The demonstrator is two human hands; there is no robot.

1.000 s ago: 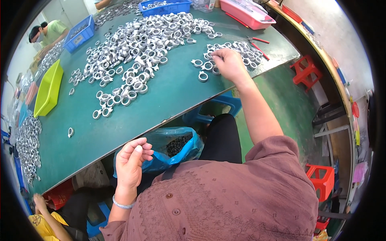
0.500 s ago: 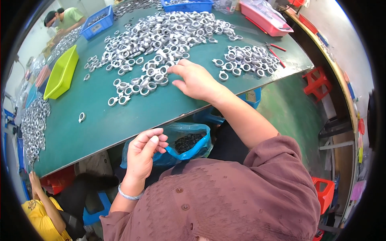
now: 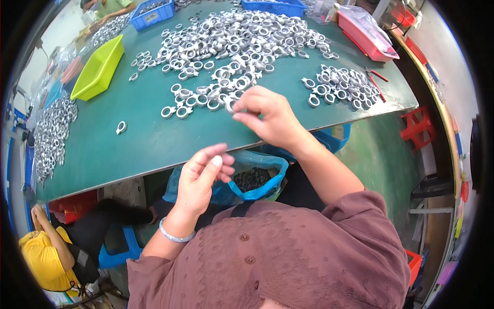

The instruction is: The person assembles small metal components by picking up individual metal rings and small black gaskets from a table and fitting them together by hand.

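My right hand (image 3: 270, 116) is over the near edge of a heap of silver metal rings with small lugs (image 3: 242, 38). Its thumb and fingers close on one metal ring (image 3: 230, 106) at the front of the heap. My left hand (image 3: 203, 177) is in front of the table edge, fingers loosely curled and a little apart, with nothing visible in them. Just beside it, an open blue plastic bag (image 3: 257, 195) holds small dark pieces (image 3: 252, 179). To the right of my right hand lies a smaller pile of similar rings (image 3: 342, 86).
Red-handled pliers (image 3: 378, 75) lie by the smaller pile. A lone ring (image 3: 121, 127) sits on the green table (image 3: 154, 147). Around the table are a yellow-green tray (image 3: 98, 72), blue bins (image 3: 153, 16) and a pink bin (image 3: 365, 38). A person in yellow (image 3: 46, 257) is at lower left.
My right hand has drawn back slightly toward me and closed on a ring. My left hand's fingers have loosened from a pinch. The whole view has shifted, moving the table contents rightward and upward.
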